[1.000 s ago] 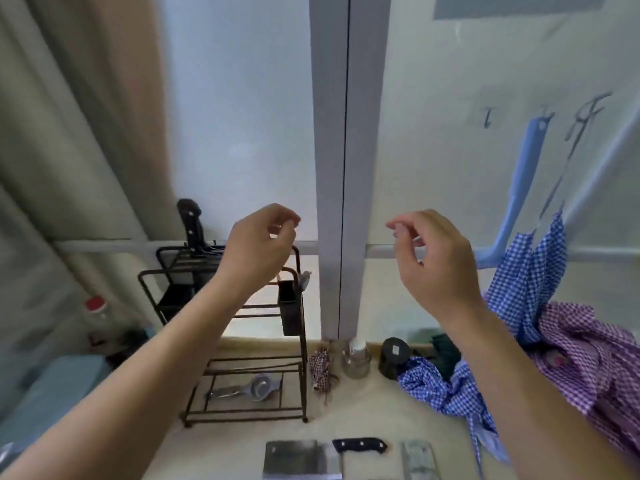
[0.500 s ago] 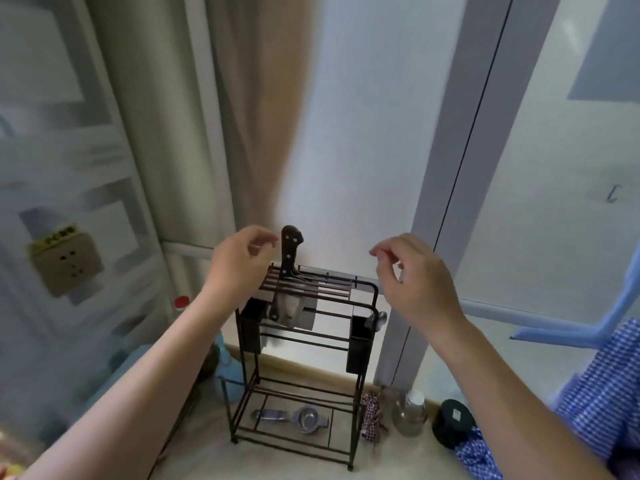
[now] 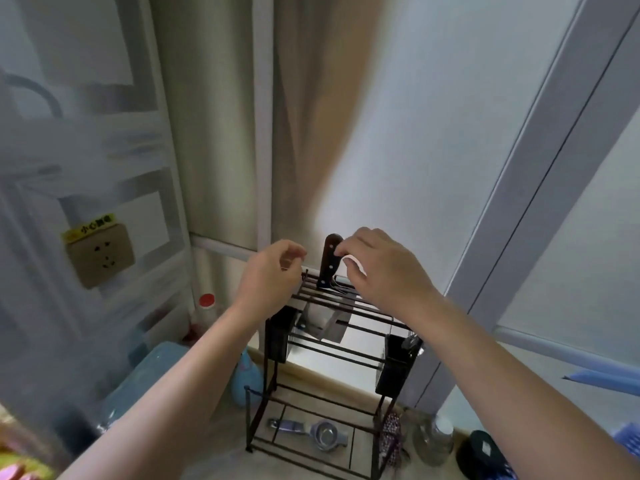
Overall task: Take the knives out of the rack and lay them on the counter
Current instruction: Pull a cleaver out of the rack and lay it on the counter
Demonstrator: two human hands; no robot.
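A black wire rack (image 3: pixel 332 344) stands on the counter against the window. One knife (image 3: pixel 328 261) stands upright in the rack's top slots, its dark riveted handle sticking up and its wide steel blade hanging below the bars. My right hand (image 3: pixel 381 268) is just right of the handle. Its fingertips touch the handle's upper part while the thumb stays apart. My left hand (image 3: pixel 273 273) hovers over the rack's top left corner, fingers loosely curled around nothing.
A metal strainer (image 3: pixel 323 434) lies on the rack's bottom shelf. Black holders (image 3: pixel 394 367) hang on the rack's sides. A red-capped bottle (image 3: pixel 206 308) and blue box (image 3: pixel 152 375) are left. A glass jar (image 3: pixel 433 441) and black tin (image 3: pixel 479 448) are right.
The view has swung left toward the rack. Both hands have closed in on its top, and my right hand has come across to touch the knife handle.
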